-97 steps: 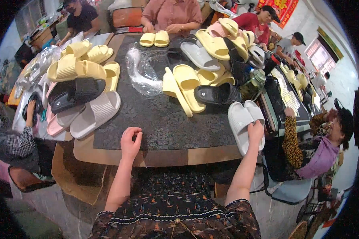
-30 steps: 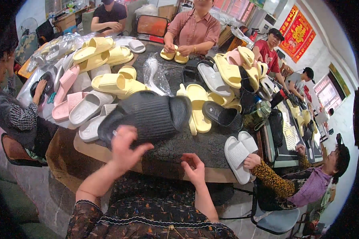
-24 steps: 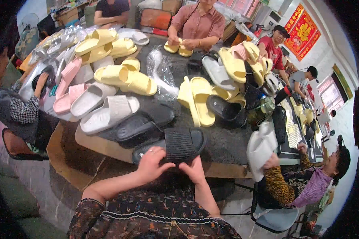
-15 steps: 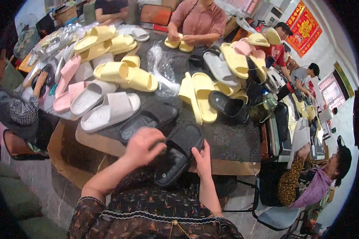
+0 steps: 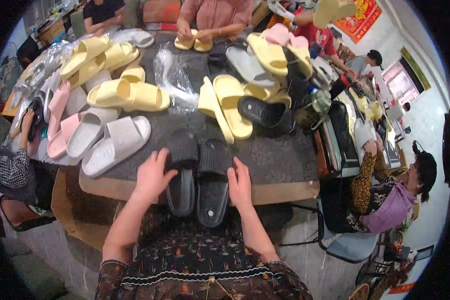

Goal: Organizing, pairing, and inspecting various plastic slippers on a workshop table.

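Two black slide sandals lie side by side at the near edge of the dark table [image 5: 280, 157], heels hanging over toward me. My left hand [image 5: 152, 175] rests on the outer side of the left black sandal [image 5: 181, 172], fingers curled around its edge. My right hand [image 5: 240, 182] presses against the right side of the right black sandal [image 5: 213, 182]. Both sandals face sole-down with their straps up.
Two grey sandals [image 5: 105, 142] lie left of my hands, pink ones [image 5: 60, 120] beyond them. Yellow sandals [image 5: 127, 95], a further yellow sandal pair [image 5: 225, 102] and another black sandal [image 5: 265, 112] fill the table's middle with clear plastic bags [image 5: 172, 75]. Other people sit around the table.
I pulled a black sandal from the table's middle to the near edge, then set the two black sandals side by side; my hands now sit on their outer sides.
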Action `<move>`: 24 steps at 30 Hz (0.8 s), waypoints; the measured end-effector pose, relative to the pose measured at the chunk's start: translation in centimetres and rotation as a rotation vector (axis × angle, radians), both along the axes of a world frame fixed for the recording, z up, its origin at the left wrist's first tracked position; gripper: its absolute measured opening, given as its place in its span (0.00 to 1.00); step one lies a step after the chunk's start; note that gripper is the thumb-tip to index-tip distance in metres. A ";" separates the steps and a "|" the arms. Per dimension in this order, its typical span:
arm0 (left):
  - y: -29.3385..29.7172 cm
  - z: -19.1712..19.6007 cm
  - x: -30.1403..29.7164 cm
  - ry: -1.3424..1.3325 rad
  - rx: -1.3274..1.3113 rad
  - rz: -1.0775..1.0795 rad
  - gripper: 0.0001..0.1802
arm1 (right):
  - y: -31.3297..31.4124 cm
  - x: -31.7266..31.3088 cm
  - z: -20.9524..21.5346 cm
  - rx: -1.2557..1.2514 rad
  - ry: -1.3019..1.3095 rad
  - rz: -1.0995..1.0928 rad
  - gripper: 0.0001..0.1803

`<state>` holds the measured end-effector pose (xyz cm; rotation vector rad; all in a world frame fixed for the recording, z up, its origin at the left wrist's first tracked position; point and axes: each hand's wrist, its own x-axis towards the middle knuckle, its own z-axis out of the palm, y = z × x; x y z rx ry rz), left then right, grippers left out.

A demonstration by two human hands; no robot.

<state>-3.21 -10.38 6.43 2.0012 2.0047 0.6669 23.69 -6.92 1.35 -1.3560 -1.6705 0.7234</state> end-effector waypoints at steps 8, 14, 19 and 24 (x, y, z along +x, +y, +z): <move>-5.5 -0.7 -0.8 -0.122 -0.071 0.063 0.26 | -1.1 -1.5 0.5 0.034 -0.182 0.078 0.36; -4.4 1.9 -2.4 -0.120 0.049 -0.136 0.26 | -0.9 -2.1 0.6 0.173 -0.302 -0.030 0.28; -0.6 2.8 -1.3 -0.072 0.165 -0.299 0.30 | -1.1 -2.1 0.5 0.203 -0.212 -0.012 0.27; 2.9 0.6 -0.3 -0.093 -0.050 -0.304 0.30 | -1.2 -1.6 0.4 0.194 -0.213 0.048 0.29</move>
